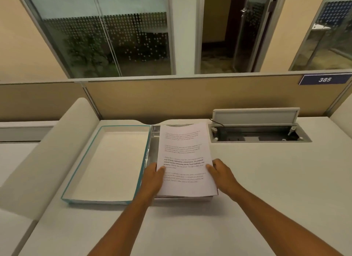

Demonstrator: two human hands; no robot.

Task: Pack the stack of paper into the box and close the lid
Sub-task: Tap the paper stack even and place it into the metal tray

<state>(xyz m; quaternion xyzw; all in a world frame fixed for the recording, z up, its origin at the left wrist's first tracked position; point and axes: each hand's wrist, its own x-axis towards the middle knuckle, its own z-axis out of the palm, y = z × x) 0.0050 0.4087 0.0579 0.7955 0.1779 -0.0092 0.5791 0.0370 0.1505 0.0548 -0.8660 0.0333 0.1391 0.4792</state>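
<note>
A stack of printed white paper (183,152) is held over a shallow silver-lined box (152,151), covering most of it. My left hand (153,177) grips the stack's left edge and my right hand (222,172) grips its right edge, thumbs on top. The stack's far end curls upward slightly. To the left of the box lies its lid (106,164), inside up, white with a teal rim, touching the box's left side. Only the box's left inner wall and front edge show.
A white desk (266,179) carries everything. An open cable hatch (257,130) with raised flap sits at the back right. A beige partition (171,99) runs behind, and a slanted divider (47,156) borders the left.
</note>
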